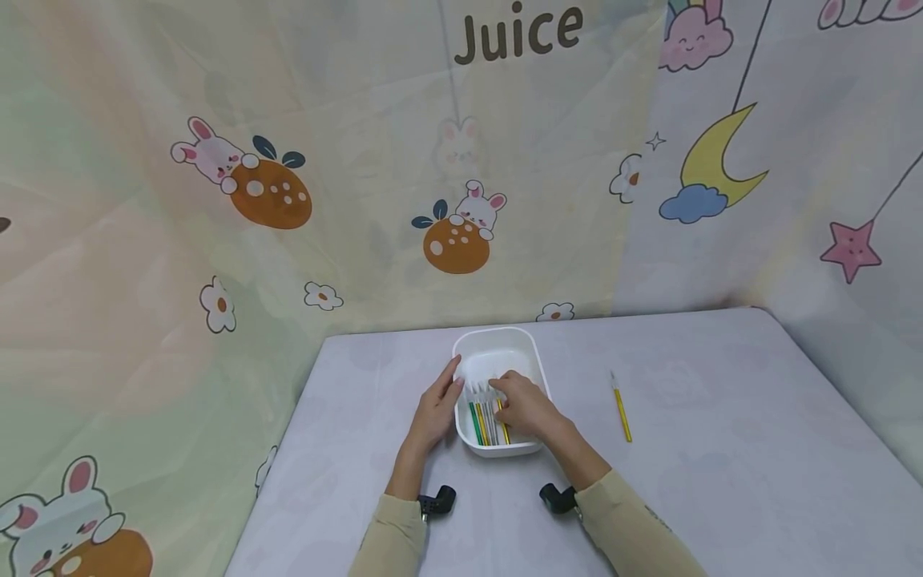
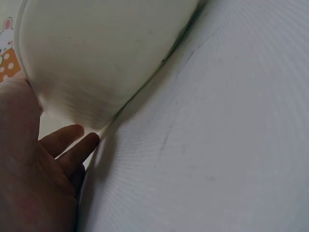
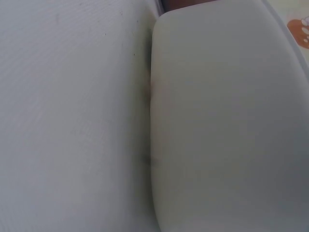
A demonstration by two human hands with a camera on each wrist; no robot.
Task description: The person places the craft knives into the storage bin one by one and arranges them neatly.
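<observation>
A white plastic tray [image 1: 505, 358] stands on the table, with several slim stick-like pens [image 1: 485, 425] side by side in its near part. Their barrels are green, yellow and silvery, with pale or clear upper ends. My right hand [image 1: 530, 409] reaches in over the right rim, its thumb and finger pinching a yellow pen [image 1: 505, 433] at the right of the row; the fingertips partly cover it. Along the tray's left side rests my left hand [image 1: 434, 410], fingers fairly straight. In the left wrist view its lower fingers [image 2: 79, 150] lie loosely by the tray's outer wall.
Right of the tray, a single yellow pen [image 1: 622, 413] with a clear upper end lies on the white-covered table [image 1: 707, 449]. A printed cloth backdrop [image 1: 375, 152] rises behind the table's far edge. Each wrist carries a black camera.
</observation>
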